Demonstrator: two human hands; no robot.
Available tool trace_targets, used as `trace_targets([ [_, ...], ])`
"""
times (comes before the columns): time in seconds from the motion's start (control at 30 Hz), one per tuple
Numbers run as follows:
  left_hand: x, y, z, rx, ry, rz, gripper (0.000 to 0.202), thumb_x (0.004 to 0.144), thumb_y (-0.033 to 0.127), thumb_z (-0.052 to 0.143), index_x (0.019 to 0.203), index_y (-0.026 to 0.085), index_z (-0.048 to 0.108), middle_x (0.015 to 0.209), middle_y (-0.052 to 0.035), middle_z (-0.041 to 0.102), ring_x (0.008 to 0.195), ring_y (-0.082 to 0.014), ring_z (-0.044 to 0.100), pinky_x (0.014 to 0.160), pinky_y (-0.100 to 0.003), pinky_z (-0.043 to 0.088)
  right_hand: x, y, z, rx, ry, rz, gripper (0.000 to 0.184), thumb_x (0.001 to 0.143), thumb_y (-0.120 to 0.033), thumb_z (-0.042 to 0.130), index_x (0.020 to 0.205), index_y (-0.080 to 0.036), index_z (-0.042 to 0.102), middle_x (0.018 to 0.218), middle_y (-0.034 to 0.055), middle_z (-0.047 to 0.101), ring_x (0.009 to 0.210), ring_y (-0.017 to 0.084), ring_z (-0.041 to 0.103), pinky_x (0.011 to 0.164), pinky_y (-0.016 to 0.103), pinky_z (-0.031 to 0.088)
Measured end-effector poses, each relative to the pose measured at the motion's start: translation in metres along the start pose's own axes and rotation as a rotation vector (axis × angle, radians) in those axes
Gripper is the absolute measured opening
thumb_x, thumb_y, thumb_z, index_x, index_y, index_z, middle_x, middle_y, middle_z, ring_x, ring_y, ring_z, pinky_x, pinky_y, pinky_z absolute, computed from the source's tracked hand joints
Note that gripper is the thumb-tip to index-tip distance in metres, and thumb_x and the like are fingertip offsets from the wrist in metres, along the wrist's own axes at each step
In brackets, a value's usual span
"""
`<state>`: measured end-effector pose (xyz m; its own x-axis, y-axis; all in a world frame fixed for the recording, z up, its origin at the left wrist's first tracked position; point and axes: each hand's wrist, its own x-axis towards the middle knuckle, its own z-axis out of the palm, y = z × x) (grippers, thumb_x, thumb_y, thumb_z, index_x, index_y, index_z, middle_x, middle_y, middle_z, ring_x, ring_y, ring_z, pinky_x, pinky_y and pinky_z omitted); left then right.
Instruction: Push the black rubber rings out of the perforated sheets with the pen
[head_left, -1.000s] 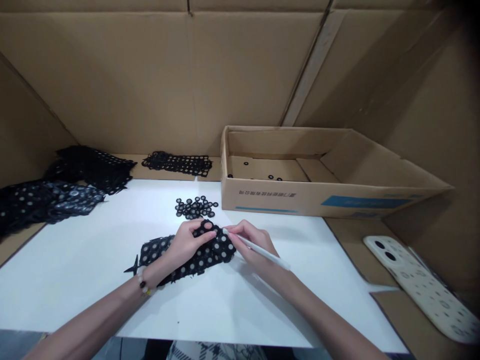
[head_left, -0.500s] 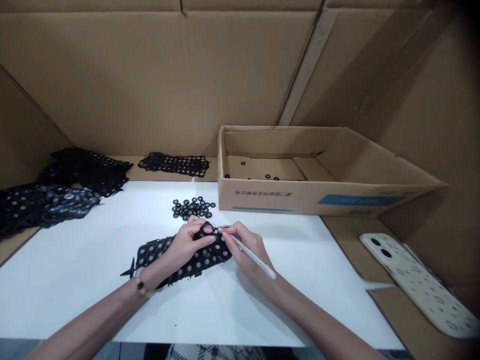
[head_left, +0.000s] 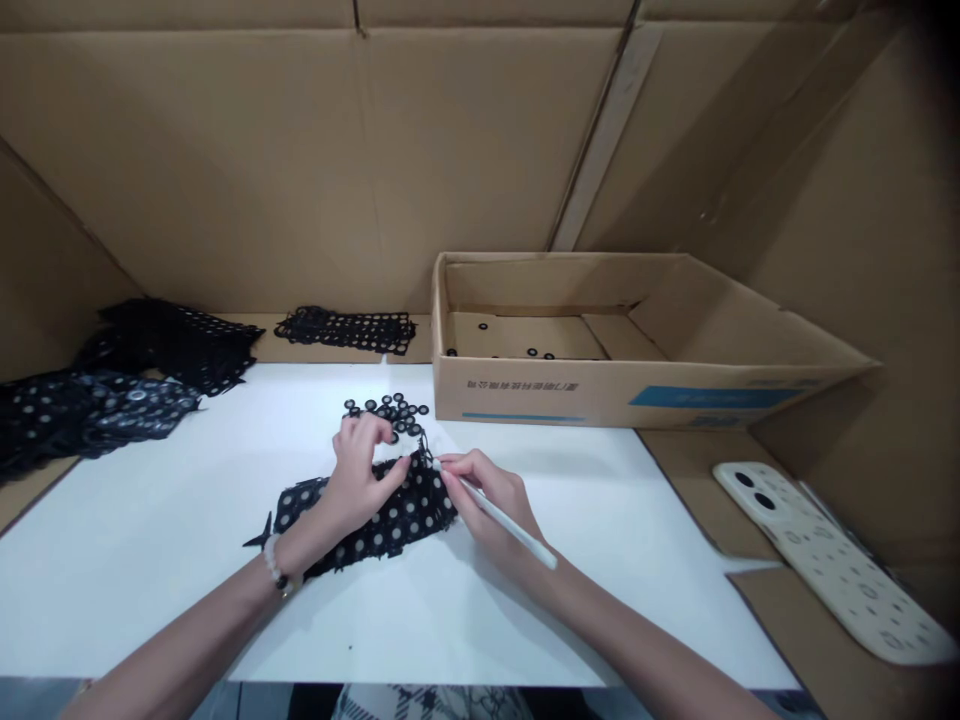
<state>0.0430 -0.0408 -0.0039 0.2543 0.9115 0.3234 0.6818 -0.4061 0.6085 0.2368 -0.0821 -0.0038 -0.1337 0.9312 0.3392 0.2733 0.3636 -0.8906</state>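
Note:
A black perforated sheet dotted with round holes [head_left: 397,515] lies on the white table [head_left: 187,560]. My left hand [head_left: 358,478] rests on its upper middle, thumb pressing the sheet, fingers curled up above it near the loose rings. My right hand [head_left: 487,500] grips a white pen-like tool [head_left: 504,518] whose tip touches the sheet's top right corner. A small heap of black rings [head_left: 390,412] lies just beyond my left fingers.
An open shallow cardboard box [head_left: 525,395] with a few rings inside stands behind my hands. Piles of black perforated sheets [head_left: 112,385] lie at the left, another sheet [head_left: 345,328] at the back. A white patterned phone case [head_left: 817,550] lies at the right. Cardboard walls surround the table.
My left fingers have lifted off the sheet's top corner and curled up toward the ring heap. My right hand with the tool has shifted slightly left and down.

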Motion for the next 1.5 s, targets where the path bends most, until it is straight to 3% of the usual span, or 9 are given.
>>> trace_targets([
  [0.13, -0.001, 0.002, -0.001, -0.004, -0.209, 0.092, 0.023, 0.09, 0.039, 0.049, 0.077, 0.02, 0.052, 0.078, -0.0012, 0.057, 0.086, -0.0217, 0.045, 0.084, -0.04, 0.032, 0.002, -0.003, -0.001, 0.039, -0.023, 0.014, 0.009, 0.089, -0.023, 0.054, 0.082, -0.021, 0.058, 0.095, 0.0051, 0.072, 0.088, 0.018, 0.069, 0.076, 0.026, 0.051],
  [0.5, 0.005, -0.003, 0.003, -0.294, -0.286, 0.066, 0.027, 0.094, 0.041, 0.046, 0.079, 0.02, 0.055, 0.085, -0.0043, 0.06, 0.091, -0.0217, 0.048, 0.085, -0.035, 0.039, 0.001, -0.007, -0.004, 0.143, -0.076, 0.198, 0.016, 0.091, -0.033, 0.054, 0.081, -0.021, 0.059, 0.089, 0.0038, 0.071, 0.078, 0.018, 0.066, 0.069, 0.027, 0.049],
  [0.7, 0.002, -0.002, -0.001, -0.397, -0.193, 0.006, 0.028, 0.092, 0.036, 0.048, 0.071, 0.02, 0.055, 0.083, -0.0047, 0.059, 0.093, -0.0224, 0.048, 0.087, -0.035, 0.039, 0.007, 0.003, -0.009, -0.086, 0.027, 0.195, 0.017, 0.091, -0.032, 0.049, 0.08, -0.021, 0.056, 0.074, 0.0001, 0.063, 0.063, 0.015, 0.055, 0.06, 0.026, 0.04],
  [0.83, 0.011, -0.015, -0.017, -0.48, 0.069, -0.073, 0.029, 0.09, 0.035, 0.044, 0.068, 0.019, 0.053, 0.084, -0.0058, 0.057, 0.087, -0.0225, 0.051, 0.084, -0.036, 0.041, 0.015, 0.01, -0.019, -0.072, 0.097, 0.26, 0.021, 0.09, -0.033, 0.048, 0.074, -0.021, 0.054, 0.068, -0.001, 0.058, 0.063, 0.016, 0.051, 0.054, 0.025, 0.036],
  [0.9, 0.018, -0.026, -0.022, -0.296, 0.127, -0.128, 0.026, 0.089, 0.036, 0.047, 0.07, 0.02, 0.056, 0.08, -0.0049, 0.059, 0.086, -0.0237, 0.05, 0.082, -0.037, 0.04, 0.017, 0.008, -0.021, -0.064, 0.076, 0.283, 0.019, 0.088, -0.032, 0.051, 0.073, -0.021, 0.054, 0.068, -0.0012, 0.058, 0.064, 0.016, 0.05, 0.055, 0.025, 0.036],
  [1.03, 0.026, -0.045, -0.02, 0.2, 0.053, -0.14, 0.019, 0.087, 0.037, 0.054, 0.084, 0.022, 0.065, 0.089, -0.0062, 0.068, 0.092, -0.0281, 0.046, 0.086, -0.043, 0.031, 0.014, -0.002, -0.017, -0.04, -0.029, 0.249, 0.017, 0.09, -0.029, 0.049, 0.076, -0.021, 0.055, 0.071, -0.0014, 0.059, 0.066, 0.015, 0.052, 0.059, 0.025, 0.037],
  [1.13, 0.026, -0.051, -0.015, 0.353, 0.029, -0.104, 0.02, 0.088, 0.037, 0.053, 0.092, 0.022, 0.067, 0.097, -0.0086, 0.069, 0.095, -0.0301, 0.045, 0.085, -0.045, 0.03, 0.011, -0.005, -0.015, -0.042, -0.054, 0.231, 0.016, 0.09, -0.028, 0.049, 0.077, -0.021, 0.055, 0.074, -0.0011, 0.061, 0.068, 0.015, 0.053, 0.06, 0.025, 0.038],
  [1.37, 0.024, -0.044, -0.017, 0.311, 0.116, -0.105, 0.028, 0.088, 0.035, 0.055, 0.112, 0.022, 0.06, 0.105, -0.0097, 0.066, 0.1, -0.0308, 0.046, 0.09, -0.047, 0.034, 0.012, 0.003, -0.018, 0.031, -0.025, 0.261, 0.016, 0.089, -0.032, 0.054, 0.079, -0.021, 0.059, 0.078, 0.0007, 0.067, 0.069, 0.017, 0.06, 0.06, 0.027, 0.044],
  [1.5, 0.019, -0.025, -0.015, -0.046, -0.111, 0.035, 0.047, 0.088, 0.038, 0.056, 0.133, 0.026, 0.049, 0.133, -0.0086, 0.054, 0.125, -0.027, 0.039, 0.104, -0.042, 0.035, 0.016, -0.005, -0.023, 0.171, -0.127, 0.255, 0.015, 0.085, -0.033, 0.059, 0.078, -0.02, 0.059, 0.087, 0.0039, 0.071, 0.076, 0.019, 0.065, 0.066, 0.029, 0.049],
])
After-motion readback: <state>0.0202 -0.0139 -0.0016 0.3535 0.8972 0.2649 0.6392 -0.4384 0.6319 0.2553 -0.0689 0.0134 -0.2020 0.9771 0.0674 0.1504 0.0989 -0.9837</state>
